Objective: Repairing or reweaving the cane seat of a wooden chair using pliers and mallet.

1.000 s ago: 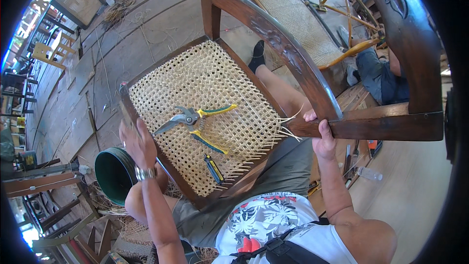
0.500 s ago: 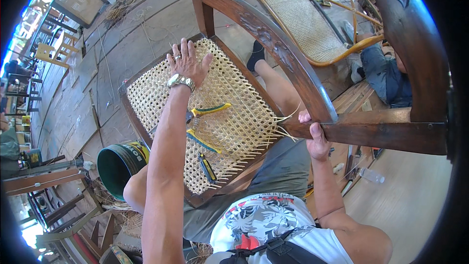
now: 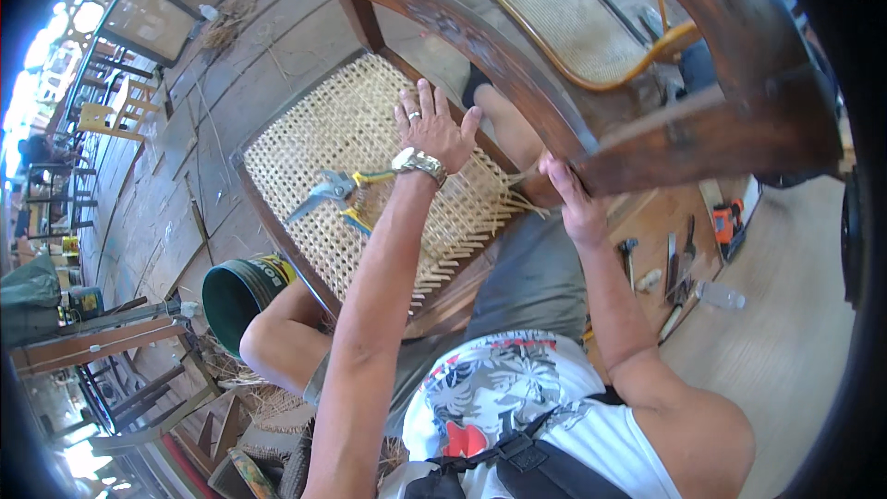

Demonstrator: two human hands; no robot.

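A dark wooden chair with carved rails (image 3: 480,32) lies tilted in front of me, its woven cane seat (image 3: 319,125) facing up. My left hand (image 3: 439,134) lies flat on the weave, fingers spread, near the edge by the curved rail. Beside my left forearm, pruning shears (image 3: 337,188) with yellow and green handles rest on the cane; the forearm covers part of a handle. My right hand (image 3: 575,199) is closed around the chair frame (image 3: 637,162), thumb on top. Loose cane ends (image 3: 517,203) stick out at the seat corner next to it.
A dark green bucket (image 3: 236,300) lies tipped by my left knee. Right of my leg are a hammer (image 3: 628,254), other hand tools (image 3: 682,263), a plastic bottle (image 3: 721,296) and an orange-black tool (image 3: 728,222). A cane-panelled frame (image 3: 554,14) lies beyond the chair.
My left hand has slid right across the seat, uncovering the shears' blades. The small black and yellow tool on the cane is now out of sight. My right hand keeps its grip.
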